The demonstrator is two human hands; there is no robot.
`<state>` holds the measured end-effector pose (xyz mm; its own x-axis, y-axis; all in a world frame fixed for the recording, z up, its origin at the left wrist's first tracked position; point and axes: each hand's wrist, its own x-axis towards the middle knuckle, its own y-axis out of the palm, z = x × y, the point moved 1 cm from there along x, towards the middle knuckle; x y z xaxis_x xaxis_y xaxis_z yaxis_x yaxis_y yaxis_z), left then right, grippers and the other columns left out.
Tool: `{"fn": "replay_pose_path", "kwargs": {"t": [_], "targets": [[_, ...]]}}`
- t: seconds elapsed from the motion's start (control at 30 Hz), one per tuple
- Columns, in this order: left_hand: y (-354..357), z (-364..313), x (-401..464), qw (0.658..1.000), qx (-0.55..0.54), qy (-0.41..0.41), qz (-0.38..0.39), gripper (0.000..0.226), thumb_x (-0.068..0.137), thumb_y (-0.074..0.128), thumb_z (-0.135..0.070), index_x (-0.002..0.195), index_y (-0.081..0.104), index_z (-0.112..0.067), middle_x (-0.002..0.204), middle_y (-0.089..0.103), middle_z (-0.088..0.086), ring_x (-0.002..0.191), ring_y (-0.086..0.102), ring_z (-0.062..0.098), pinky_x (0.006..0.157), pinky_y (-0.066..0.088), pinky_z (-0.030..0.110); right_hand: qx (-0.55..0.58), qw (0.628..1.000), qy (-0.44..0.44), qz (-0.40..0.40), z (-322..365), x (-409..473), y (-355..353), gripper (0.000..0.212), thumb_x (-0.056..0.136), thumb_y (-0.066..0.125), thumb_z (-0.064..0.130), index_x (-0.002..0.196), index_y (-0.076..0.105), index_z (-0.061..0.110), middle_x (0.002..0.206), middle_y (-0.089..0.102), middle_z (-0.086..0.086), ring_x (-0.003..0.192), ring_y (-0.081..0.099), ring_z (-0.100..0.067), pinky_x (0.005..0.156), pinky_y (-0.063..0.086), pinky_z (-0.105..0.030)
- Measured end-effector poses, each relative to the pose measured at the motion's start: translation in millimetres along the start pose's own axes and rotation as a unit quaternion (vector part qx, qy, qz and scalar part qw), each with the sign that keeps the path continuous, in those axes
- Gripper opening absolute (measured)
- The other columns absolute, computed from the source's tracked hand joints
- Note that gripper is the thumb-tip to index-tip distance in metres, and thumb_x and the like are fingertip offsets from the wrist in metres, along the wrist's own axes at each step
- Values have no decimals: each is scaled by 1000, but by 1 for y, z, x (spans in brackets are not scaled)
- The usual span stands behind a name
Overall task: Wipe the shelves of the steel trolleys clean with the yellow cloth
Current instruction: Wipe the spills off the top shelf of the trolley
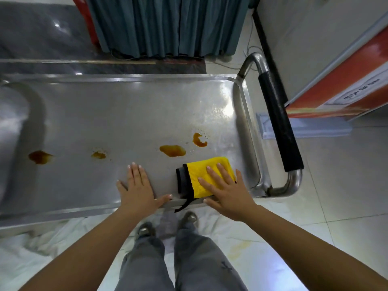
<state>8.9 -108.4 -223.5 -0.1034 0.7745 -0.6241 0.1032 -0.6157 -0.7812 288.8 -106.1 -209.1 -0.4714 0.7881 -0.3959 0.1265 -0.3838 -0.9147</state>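
Right hand (225, 193) lies flat, fingers straight, pressing the folded yellow cloth (206, 175) at the near right corner of the steel trolley shelf (117, 114). Left hand (138, 186) rests flat, fingers spread, on bare steel. Four brown spills (172, 150) lie beyond both hands.

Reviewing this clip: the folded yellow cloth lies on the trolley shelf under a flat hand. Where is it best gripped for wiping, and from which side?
Probably from above, right hand spread over the yellow cloth, fingers curling over its far folded edge. It lies flat as a folded pad on the shelf, so it offers no upright part to pinch, and the brown spills lie just beyond it.
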Motion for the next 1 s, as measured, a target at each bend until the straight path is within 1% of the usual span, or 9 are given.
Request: {"fn": "replay_pose_path", "kwargs": {"t": [0.2, 0.33, 0.5, 0.63, 0.73, 0.83, 0.9, 0.97, 1.0], "targets": [[-7, -5, 3, 999, 30, -25, 25, 138, 63, 30, -94, 142, -26, 5, 151, -31, 25, 142, -24, 41, 113, 9, 62, 64, 990, 127, -16, 7, 26, -13, 78, 79, 11, 82, 147, 1, 46, 160, -11, 3, 145, -17, -31, 109, -8, -65], [-16, -10, 3, 997, 59, -24, 34, 139, 65, 34, -93, 143, -20, 10, 152, -22, 31, 143, -15, 46, 116, 6, 61, 37, 991, 129, -25, 17, 14, -4, 81, 77, 23, 82, 147, 10, 42, 161, -6, -1, 145, -16, -33, 108, -7, -66], [-31, -15, -6, 996, 79, -17, 43, 134, 71, 36, -89, 144, -13, 13, 152, -14, 36, 143, -6, 50, 113, -1, 61, 23, 987, 151, -43, 15, -35, 12, 75, 80, 24, 79, 144, 28, 40, 160, 9, 0, 147, -3, -32, 107, 4, -70], [-34, -14, -9, 996, 60, -16, 57, 133, 72, 38, -86, 143, -16, 12, 151, -20, 34, 142, -12, 49, 116, -1, 60, 30, 970, 239, -24, -10, -59, 13, 70, 84, 25, 77, 145, 20, 45, 160, 3, 9, 147, -9, -23, 109, 0, -65], [-36, -14, -12, 997, 63, -15, 50, 135, 70, 36, -89, 144, -15, 12, 152, -19, 34, 143, -11, 48, 116, 0, 60, 49, 958, 282, -14, -5, -53, 7, 77, 81, 24, 80, 145, 24, 38, 161, 6, 3, 147, -6, -29, 110, 1, -63], [-39, -16, -15, 996, 75, -12, 43, 135, 69, 37, -89, 145, -12, 11, 153, -13, 35, 143, -6, 49, 115, 2, 61, 83, 957, 277, -25, 15, -43, 7, 80, 81, 28, 80, 146, 24, 34, 161, 5, -4, 146, -9, -34, 111, -8, -59], [-42, -17, -15, 996, 91, 2, 23, 136, 68, 38, -90, 145, -10, 10, 153, -8, 36, 143, -2, 49, 114, 3, 63, 78, 968, 238, -35, 31, -43, 11, 79, 82, 30, 77, 149, 7, 42, 161, 2, -6, 145, -13, -35, 112, -11, -58], [-48, -16, -11, 994, 109, 5, 13, 142, 63, 39, -93, 144, -11, 12, 153, -11, 36, 143, -7, 48, 114, 1, 63, 84, 972, 216, -45, 45, -44, 14, 77, 81, 24, 79, 143, -13, 53, 161, 0, -8, 144, -16, -37, 111, -13, -58], [-51, -16, -10, 994, 111, 3, 16, 145, 61, 40, -94, 143, -12, 13, 152, -14, 36, 143, -10, 48, 114, 0, 63, 90, 971, 216, -46, 48, -43, 15, 74, 80, 20, 81, 140, -16, 55, 161, -1, -8, 144, -16, -38, 110, -14, -58]]}}
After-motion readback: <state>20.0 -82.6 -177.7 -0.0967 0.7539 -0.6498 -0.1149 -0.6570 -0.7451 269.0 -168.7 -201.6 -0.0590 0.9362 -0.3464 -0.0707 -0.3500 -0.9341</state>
